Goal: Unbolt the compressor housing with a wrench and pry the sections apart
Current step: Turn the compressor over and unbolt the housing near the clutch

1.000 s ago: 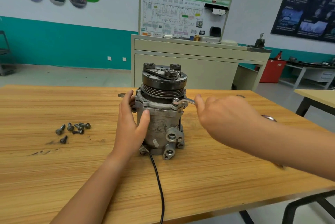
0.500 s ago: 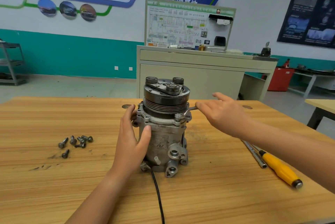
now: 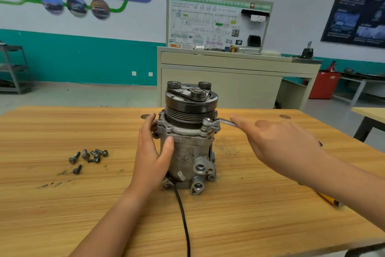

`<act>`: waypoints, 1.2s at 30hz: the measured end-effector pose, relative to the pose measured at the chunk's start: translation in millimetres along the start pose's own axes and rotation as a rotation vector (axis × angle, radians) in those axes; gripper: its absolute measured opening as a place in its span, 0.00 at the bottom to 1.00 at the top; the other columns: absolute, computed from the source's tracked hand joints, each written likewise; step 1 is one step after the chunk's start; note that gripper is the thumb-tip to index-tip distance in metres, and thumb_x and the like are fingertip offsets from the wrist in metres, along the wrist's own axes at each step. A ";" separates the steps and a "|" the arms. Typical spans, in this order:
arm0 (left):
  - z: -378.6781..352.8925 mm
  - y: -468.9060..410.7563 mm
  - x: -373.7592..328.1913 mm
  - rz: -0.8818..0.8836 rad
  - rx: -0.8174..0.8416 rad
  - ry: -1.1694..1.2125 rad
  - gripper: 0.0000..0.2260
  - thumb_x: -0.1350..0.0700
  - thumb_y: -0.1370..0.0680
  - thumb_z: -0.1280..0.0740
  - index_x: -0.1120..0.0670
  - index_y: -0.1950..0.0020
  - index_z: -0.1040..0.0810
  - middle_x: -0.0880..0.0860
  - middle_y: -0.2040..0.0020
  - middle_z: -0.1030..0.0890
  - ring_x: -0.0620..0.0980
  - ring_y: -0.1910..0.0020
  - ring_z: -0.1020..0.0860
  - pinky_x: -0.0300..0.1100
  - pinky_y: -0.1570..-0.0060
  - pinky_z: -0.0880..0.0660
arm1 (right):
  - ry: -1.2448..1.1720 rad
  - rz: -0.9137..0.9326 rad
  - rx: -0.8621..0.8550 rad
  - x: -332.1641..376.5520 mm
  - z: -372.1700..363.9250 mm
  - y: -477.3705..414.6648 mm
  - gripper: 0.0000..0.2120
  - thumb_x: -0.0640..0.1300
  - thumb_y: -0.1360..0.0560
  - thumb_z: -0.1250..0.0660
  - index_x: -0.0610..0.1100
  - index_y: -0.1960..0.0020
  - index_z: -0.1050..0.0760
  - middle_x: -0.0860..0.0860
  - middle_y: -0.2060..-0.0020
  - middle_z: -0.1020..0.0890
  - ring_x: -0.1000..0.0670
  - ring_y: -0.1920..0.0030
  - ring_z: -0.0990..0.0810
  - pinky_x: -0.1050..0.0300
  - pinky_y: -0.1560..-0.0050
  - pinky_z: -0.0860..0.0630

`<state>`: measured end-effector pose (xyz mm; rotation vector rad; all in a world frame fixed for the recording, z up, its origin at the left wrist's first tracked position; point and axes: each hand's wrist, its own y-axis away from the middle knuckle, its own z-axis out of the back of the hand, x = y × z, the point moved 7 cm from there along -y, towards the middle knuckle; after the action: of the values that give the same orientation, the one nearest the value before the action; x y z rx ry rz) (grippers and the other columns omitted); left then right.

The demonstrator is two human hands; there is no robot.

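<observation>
The grey compressor (image 3: 187, 152) stands upright on the wooden table (image 3: 62, 215), with its black pulley (image 3: 191, 102) on top. My left hand (image 3: 152, 152) grips the left side of the housing, with the thumb across the front. A silver wrench (image 3: 224, 121) sits with its ring end on a bolt at the right front of the upper flange. My right hand (image 3: 277, 144) holds the wrench handle, and most of the handle is hidden under it. This hand is blurred.
Several loose bolts (image 3: 89, 155) lie on the table to the left. A black cable (image 3: 183, 215) runs from the compressor base toward me. A yellow screwdriver handle (image 3: 329, 199) shows below my right forearm. A beige cabinet (image 3: 229, 82) stands behind the table.
My right hand has swung toward me with the wrench handle and now covers most of the screwdriver. My left hand stays on the housing.
</observation>
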<state>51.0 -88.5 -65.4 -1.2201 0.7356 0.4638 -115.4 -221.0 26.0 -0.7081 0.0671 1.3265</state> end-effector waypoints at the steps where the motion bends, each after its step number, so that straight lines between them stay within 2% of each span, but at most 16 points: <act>1: -0.1 0.0 0.4 0.003 0.001 0.000 0.24 0.46 0.26 0.40 0.30 0.37 0.47 0.41 0.36 0.34 0.39 0.35 0.34 0.37 0.37 0.36 | 0.046 0.013 0.037 3.7 -0.8 -0.5 0.27 0.42 0.20 0.49 0.54 0.26 0.55 0.53 0.69 0.37 0.53 0.75 0.40 0.59 0.77 0.45; 5: -1.2 -1.0 2.1 0.013 0.002 0.003 0.24 0.46 0.26 0.40 0.33 0.34 0.46 0.41 0.36 0.33 0.33 0.37 0.34 0.33 0.39 0.37 | 0.137 0.029 0.150 12.1 6.1 -0.4 0.33 0.35 0.23 0.46 0.48 0.26 0.62 0.52 0.69 0.39 0.53 0.74 0.39 0.60 0.78 0.45; 10: -2.0 -0.7 2.5 0.017 0.001 0.009 0.25 0.45 0.27 0.40 0.39 0.32 0.44 0.42 0.36 0.33 0.32 0.37 0.35 0.36 0.38 0.36 | 0.251 0.101 0.287 50.3 13.5 0.2 0.32 0.28 0.26 0.48 0.33 0.27 0.59 0.45 0.72 0.42 0.50 0.78 0.41 0.57 0.82 0.47; 11: -2.1 -0.6 2.3 0.019 0.001 0.010 0.25 0.43 0.27 0.41 0.39 0.32 0.44 0.41 0.36 0.34 0.32 0.37 0.35 0.37 0.38 0.36 | 0.278 0.108 0.283 50.7 15.7 -1.7 0.30 0.29 0.25 0.48 0.33 0.27 0.58 0.45 0.72 0.42 0.49 0.78 0.42 0.57 0.82 0.47; 13: -2.2 -0.7 2.5 0.024 0.002 0.005 0.26 0.42 0.28 0.42 0.39 0.31 0.45 0.41 0.36 0.34 0.33 0.37 0.35 0.39 0.37 0.35 | 0.218 0.067 0.259 36.9 19.7 -4.9 0.24 0.41 0.21 0.48 0.39 0.27 0.51 0.48 0.71 0.38 0.51 0.75 0.39 0.58 0.79 0.43; 14: -2.1 -0.7 2.6 0.026 0.002 0.001 0.26 0.42 0.28 0.41 0.39 0.31 0.45 0.40 0.35 0.35 0.33 0.37 0.35 0.40 0.37 0.35 | 0.126 0.030 0.272 26.7 20.2 -5.7 0.21 0.48 0.20 0.49 0.43 0.29 0.45 0.51 0.70 0.35 0.53 0.74 0.37 0.58 0.76 0.40; 16: -1.7 -0.9 2.4 0.026 0.000 -0.003 0.26 0.42 0.28 0.41 0.39 0.31 0.45 0.40 0.35 0.35 0.33 0.36 0.36 0.39 0.37 0.36 | -0.107 -0.057 0.367 10.3 14.8 -7.2 0.17 0.55 0.21 0.49 0.49 0.36 0.37 0.55 0.68 0.30 0.56 0.69 0.32 0.58 0.71 0.36; 17: -1.7 -1.0 2.0 0.023 0.000 -0.004 0.26 0.41 0.28 0.42 0.39 0.31 0.45 0.40 0.35 0.35 0.34 0.36 0.36 0.39 0.37 0.36 | -0.194 -0.085 0.425 7.6 9.9 -7.8 0.16 0.56 0.21 0.49 0.49 0.39 0.35 0.55 0.67 0.29 0.56 0.67 0.31 0.59 0.70 0.35; 19: -1.7 -0.8 1.4 0.020 -0.001 -0.005 0.25 0.43 0.27 0.41 0.39 0.31 0.44 0.41 0.34 0.34 0.36 0.34 0.35 0.40 0.36 0.36 | -0.203 -0.078 0.479 9.0 3.5 -11.3 0.14 0.55 0.20 0.51 0.48 0.45 0.34 0.54 0.67 0.29 0.56 0.67 0.31 0.59 0.72 0.38; 22: -1.7 -0.7 0.9 0.024 0.001 -0.006 0.25 0.46 0.26 0.40 0.40 0.31 0.44 0.41 0.34 0.35 0.38 0.33 0.36 0.42 0.34 0.36 | -0.071 -0.036 0.366 10.6 9.2 -19.8 0.11 0.49 0.20 0.52 0.48 0.52 0.32 0.53 0.69 0.30 0.55 0.70 0.32 0.59 0.74 0.41; 24: -1.4 -0.9 0.0 0.018 0.003 -0.009 0.24 0.47 0.26 0.40 0.40 0.31 0.44 0.39 0.35 0.34 0.38 0.33 0.36 0.41 0.35 0.36 | -0.061 -0.039 0.325 8.8 10.9 -21.6 0.08 0.46 0.20 0.50 0.49 0.54 0.33 0.52 0.69 0.30 0.54 0.71 0.32 0.59 0.74 0.41; 27: -1.5 -1.5 -0.8 0.007 0.004 -0.012 0.24 0.47 0.26 0.40 0.38 0.32 0.45 0.31 0.38 0.37 0.36 0.35 0.36 0.37 0.37 0.37 | -0.128 -0.052 0.375 10.7 3.6 -18.9 0.04 0.43 0.21 0.47 0.50 0.53 0.37 0.52 0.68 0.30 0.54 0.70 0.32 0.59 0.74 0.39; 28: -1.5 -1.3 -0.9 0.005 0.004 -0.013 0.24 0.47 0.26 0.40 0.38 0.33 0.45 0.30 0.39 0.38 0.35 0.35 0.36 0.36 0.37 0.37 | -0.138 -0.054 0.374 11.5 1.8 -18.1 0.05 0.41 0.22 0.47 0.51 0.53 0.40 0.52 0.68 0.30 0.53 0.70 0.32 0.58 0.74 0.38; 31: -1.9 -1.1 0.2 0.008 0.009 -0.009 0.23 0.47 0.26 0.41 0.38 0.33 0.43 0.32 0.39 0.36 0.30 0.37 0.36 0.33 0.38 0.38 | -0.061 -0.033 0.271 9.5 2.3 -18.7 0.20 0.36 0.24 0.44 0.54 0.57 0.53 0.52 0.71 0.31 0.53 0.73 0.35 0.59 0.76 0.40; 33: -1.9 -0.9 1.4 0.013 0.011 -0.016 0.23 0.47 0.26 0.41 0.40 0.32 0.42 0.38 0.37 0.35 0.34 0.36 0.36 0.36 0.37 0.37 | 0.017 0.023 0.192 11.4 6.3 -19.2 0.21 0.34 0.26 0.43 0.53 0.56 0.53 0.52 0.74 0.33 0.53 0.75 0.37 0.59 0.79 0.43; 36: -1.6 -1.4 0.4 0.006 0.010 -0.026 0.23 0.47 0.26 0.41 0.41 0.32 0.42 0.39 0.37 0.35 0.34 0.37 0.36 0.36 0.37 0.37 | 0.114 0.058 0.186 15.5 6.8 -21.1 0.22 0.32 0.28 0.43 0.50 0.47 0.52 0.52 0.74 0.34 0.52 0.76 0.37 0.59 0.80 0.43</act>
<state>51.9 -90.4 -65.0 -1.2008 0.7190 0.4797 -94.5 -205.7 33.8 -0.6268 0.3012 1.3147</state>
